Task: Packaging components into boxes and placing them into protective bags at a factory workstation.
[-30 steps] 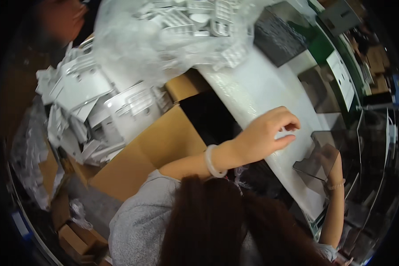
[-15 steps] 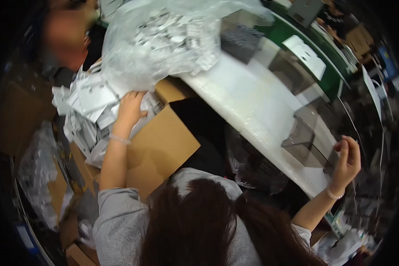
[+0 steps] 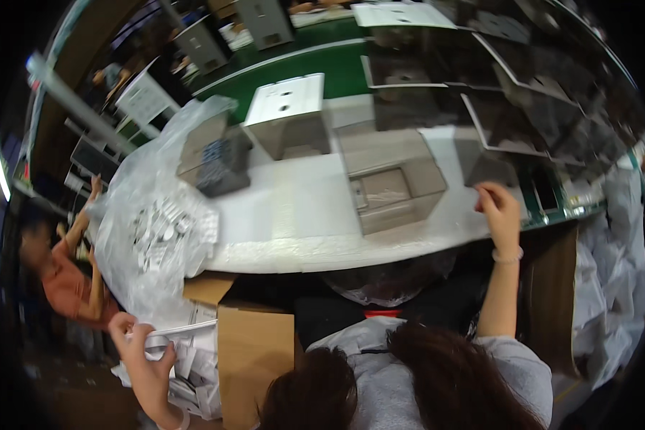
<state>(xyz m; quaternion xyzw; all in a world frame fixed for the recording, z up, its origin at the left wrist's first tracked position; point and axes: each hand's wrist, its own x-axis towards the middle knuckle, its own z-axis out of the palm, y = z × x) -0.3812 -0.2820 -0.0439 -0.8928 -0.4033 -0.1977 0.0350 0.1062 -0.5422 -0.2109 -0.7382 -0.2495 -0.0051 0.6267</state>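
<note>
While the L hand (image 3: 147, 362) has a thin white panel (image 3: 191, 328) pinched btwn thumb & fingers, nearly edge-on, above a pile of white parts (image 3: 197, 364) beside a cardboard flap (image 3: 256, 351), the R hand (image 3: 502, 215) is up nr the R end of the white tabletop (image 3: 294, 208), fingers curled; can't tell if it's gripping anything. Beyond the L hand: clear plastic bag (image 3: 122, 222) w/ small white pcs (image 3: 168, 228). Mid-tbl: open smoky-grey bin (image 3: 428, 179). Far L: co-worker in orange (image 3: 68, 287).
</note>
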